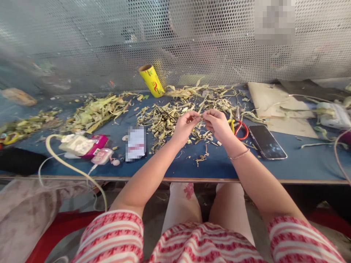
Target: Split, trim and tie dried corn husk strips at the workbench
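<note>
My left hand [186, 126] and my right hand [216, 124] meet above the blue table, fingertips nearly touching. Both are closed in a pinch on a small, thin piece of dried plant [202, 116], mostly hidden by the fingers. Beneath and behind them spreads a loose heap of dry, pale green plant strips [161, 122], with small scraps toward the front. Scissors with red and yellow handles [242, 130] lie just right of my right hand. A smartphone [268, 142] with a dark screen is farther right.
A yellow cardboard tube [151, 81] leans near the perforated metal screen [214, 47] behind. Another phone-sized object [136, 143] lies left of my forearm. Farther left are a power strip [79, 145] with a cable and another plant pile [98, 111]. Brown paper sheets [274, 104] lie at right.
</note>
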`<state>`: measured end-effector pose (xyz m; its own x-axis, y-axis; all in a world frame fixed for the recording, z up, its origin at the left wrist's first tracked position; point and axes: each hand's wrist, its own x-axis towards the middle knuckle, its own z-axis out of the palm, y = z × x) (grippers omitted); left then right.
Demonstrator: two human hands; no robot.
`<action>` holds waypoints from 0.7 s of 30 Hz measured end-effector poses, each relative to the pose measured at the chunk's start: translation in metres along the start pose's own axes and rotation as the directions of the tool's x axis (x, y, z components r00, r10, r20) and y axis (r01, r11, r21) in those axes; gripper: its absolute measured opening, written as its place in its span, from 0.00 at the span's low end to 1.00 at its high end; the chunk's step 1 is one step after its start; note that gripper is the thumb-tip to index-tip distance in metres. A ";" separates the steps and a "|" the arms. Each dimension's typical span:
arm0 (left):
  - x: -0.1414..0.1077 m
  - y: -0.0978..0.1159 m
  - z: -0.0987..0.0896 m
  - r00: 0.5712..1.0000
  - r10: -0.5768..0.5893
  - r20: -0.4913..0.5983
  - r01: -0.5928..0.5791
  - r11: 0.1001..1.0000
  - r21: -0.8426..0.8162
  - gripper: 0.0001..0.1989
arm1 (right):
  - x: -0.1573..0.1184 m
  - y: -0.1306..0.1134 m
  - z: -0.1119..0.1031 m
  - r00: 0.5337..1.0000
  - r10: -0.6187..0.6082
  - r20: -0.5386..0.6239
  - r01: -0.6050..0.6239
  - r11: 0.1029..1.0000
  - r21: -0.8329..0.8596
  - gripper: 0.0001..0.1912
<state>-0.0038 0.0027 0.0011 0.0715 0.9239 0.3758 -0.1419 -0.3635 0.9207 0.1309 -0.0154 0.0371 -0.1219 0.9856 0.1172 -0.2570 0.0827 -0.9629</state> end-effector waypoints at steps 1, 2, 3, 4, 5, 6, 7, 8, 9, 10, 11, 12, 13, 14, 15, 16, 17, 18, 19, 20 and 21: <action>0.000 0.000 -0.001 1.000 0.003 -0.009 -0.003 1.000 0.024 0.12 | 0.000 -0.001 0.000 1.000 0.003 0.003 -0.003 1.000 0.011 0.07; -0.001 -0.001 -0.002 1.000 0.006 -0.015 -0.006 0.999 0.043 0.13 | 0.000 -0.001 0.000 1.000 0.000 0.004 0.000 1.000 0.012 0.07; -0.001 -0.001 -0.002 1.000 0.010 -0.018 -0.009 0.999 0.054 0.13 | 0.000 -0.001 0.000 1.000 -0.007 0.001 0.007 1.000 0.003 0.07; -0.001 0.000 -0.002 1.000 0.013 -0.015 -0.012 0.998 0.059 0.13 | 0.000 -0.001 0.000 1.000 -0.017 -0.003 0.017 1.000 -0.013 0.07; -0.001 0.001 -0.002 1.000 0.014 -0.006 -0.014 0.998 0.061 0.14 | 0.001 0.000 -0.001 1.000 -0.028 -0.009 0.028 0.999 -0.034 0.07; -0.001 0.002 -0.002 1.000 0.015 0.004 -0.015 0.998 0.059 0.14 | 0.001 0.001 -0.002 0.999 -0.041 -0.016 0.040 0.997 -0.058 0.08; -0.001 0.003 -0.001 1.000 0.014 0.012 -0.015 0.998 0.057 0.14 | 0.002 0.003 -0.002 0.998 -0.054 -0.021 0.052 0.995 -0.083 0.09; -0.001 0.004 -0.001 1.000 0.014 0.014 -0.015 0.998 0.056 0.14 | 0.003 0.004 -0.003 0.998 -0.065 -0.025 0.062 0.992 -0.107 0.11; -0.001 0.005 0.000 1.000 0.014 0.010 -0.015 0.998 0.055 0.14 | 0.004 0.006 -0.003 0.997 -0.076 -0.028 0.072 0.989 -0.129 0.11; -0.001 0.005 0.000 1.000 0.015 0.006 -0.015 0.998 0.055 0.14 | 0.005 0.007 -0.004 0.996 -0.087 -0.030 0.081 0.985 -0.150 0.12; -0.001 0.006 0.001 1.000 0.017 0.002 -0.017 0.998 0.053 0.14 | 0.006 0.009 -0.004 0.995 -0.098 -0.031 0.092 0.981 -0.170 0.12; 0.000 0.005 0.001 1.000 0.020 0.000 -0.020 0.999 0.050 0.13 | 0.006 0.010 -0.005 0.993 -0.110 -0.033 0.102 0.977 -0.189 0.12; 0.000 0.005 0.001 1.000 0.023 -0.001 -0.023 0.999 0.044 0.13 | 0.007 0.011 -0.005 0.992 -0.122 -0.036 0.112 0.972 -0.207 0.12; 0.000 0.004 0.001 1.000 0.025 -0.002 -0.025 0.999 0.037 0.12 | 0.007 0.012 -0.005 0.990 -0.135 -0.041 0.122 0.967 -0.224 0.12; 0.000 0.002 0.002 1.000 0.026 -0.003 -0.026 0.999 0.029 0.12 | 0.008 0.012 -0.006 0.988 -0.147 -0.047 0.132 0.961 -0.241 0.12; -0.001 0.001 0.002 1.000 0.029 -0.006 -0.029 0.999 0.018 0.12 | 0.008 0.013 -0.006 0.986 -0.160 -0.054 0.141 0.956 -0.258 0.12; -0.001 0.000 0.002 0.999 0.032 -0.012 -0.032 0.999 0.006 0.12 | 0.009 0.013 -0.006 0.983 -0.171 -0.061 0.149 0.951 -0.272 0.12; -0.001 -0.001 0.003 0.999 0.034 -0.018 -0.034 0.999 -0.006 0.12 | 0.009 0.014 -0.006 0.982 -0.179 -0.066 0.154 0.947 -0.284 0.12; -0.002 -0.002 0.003 0.999 0.035 -0.026 -0.036 0.999 -0.017 0.12 | 0.009 0.014 -0.006 0.981 -0.183 -0.071 0.155 0.944 -0.290 0.11; -0.002 -0.003 0.003 0.999 0.037 -0.035 -0.038 0.999 -0.025 0.12 | 0.009 0.014 -0.005 0.981 -0.181 -0.073 0.153 0.945 -0.289 0.11; -0.002 -0.003 0.004 0.998 0.036 -0.044 -0.037 0.999 -0.028 0.12 | 0.009 0.015 -0.005 0.982 -0.172 -0.071 0.146 0.948 -0.282 0.11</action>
<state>0.0000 0.0013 -0.0027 0.0225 0.9146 0.4038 -0.1725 -0.3943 0.9027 0.1306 -0.0047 0.0226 -0.0071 0.9647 0.2634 0.0086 0.2635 -0.9646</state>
